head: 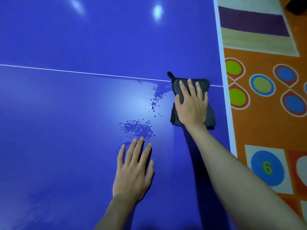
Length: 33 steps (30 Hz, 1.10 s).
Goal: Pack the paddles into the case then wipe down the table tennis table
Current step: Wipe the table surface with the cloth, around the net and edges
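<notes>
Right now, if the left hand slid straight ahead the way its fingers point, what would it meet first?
The left hand lies flat on the table, fingers pointing up the table. Straight ahead it would first meet the patch of water droplets at its fingertips.

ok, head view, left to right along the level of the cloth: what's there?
bare blue table → water droplets → right hand pressing flat on the dark grey cloth → white table edge → patterned orange carpet

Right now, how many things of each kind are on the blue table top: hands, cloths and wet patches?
Hands: 2, left hand and right hand
Cloths: 1, grey cloth
Wet patches: 2, one by the left fingertips, one beside the cloth
Total: 5
</notes>
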Each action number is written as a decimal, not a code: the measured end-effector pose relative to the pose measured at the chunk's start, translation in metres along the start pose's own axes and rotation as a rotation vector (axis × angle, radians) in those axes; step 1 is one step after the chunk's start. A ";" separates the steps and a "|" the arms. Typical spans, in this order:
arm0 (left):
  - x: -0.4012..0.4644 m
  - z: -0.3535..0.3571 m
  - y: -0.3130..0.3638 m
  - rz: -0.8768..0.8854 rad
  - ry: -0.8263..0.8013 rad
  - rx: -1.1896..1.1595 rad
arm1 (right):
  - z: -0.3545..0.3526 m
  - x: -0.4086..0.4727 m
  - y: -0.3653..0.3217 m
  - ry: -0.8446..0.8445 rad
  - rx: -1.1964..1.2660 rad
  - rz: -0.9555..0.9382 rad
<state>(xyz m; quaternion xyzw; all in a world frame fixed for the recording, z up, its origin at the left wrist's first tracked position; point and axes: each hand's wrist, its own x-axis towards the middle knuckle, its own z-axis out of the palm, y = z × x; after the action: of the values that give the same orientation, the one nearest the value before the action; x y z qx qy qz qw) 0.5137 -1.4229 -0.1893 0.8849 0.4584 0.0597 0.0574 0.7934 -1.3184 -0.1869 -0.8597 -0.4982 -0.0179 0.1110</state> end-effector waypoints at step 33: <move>0.079 -0.038 -0.111 -0.029 0.100 -0.089 | -0.022 -0.262 -0.085 -0.080 -0.012 -0.069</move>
<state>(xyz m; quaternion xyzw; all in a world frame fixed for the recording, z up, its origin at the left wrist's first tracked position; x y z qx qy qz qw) 0.4636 -1.2928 -0.1652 0.8705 0.4705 0.1232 0.0747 0.5899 -1.5059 -0.1880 -0.8426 -0.5317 0.0098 0.0851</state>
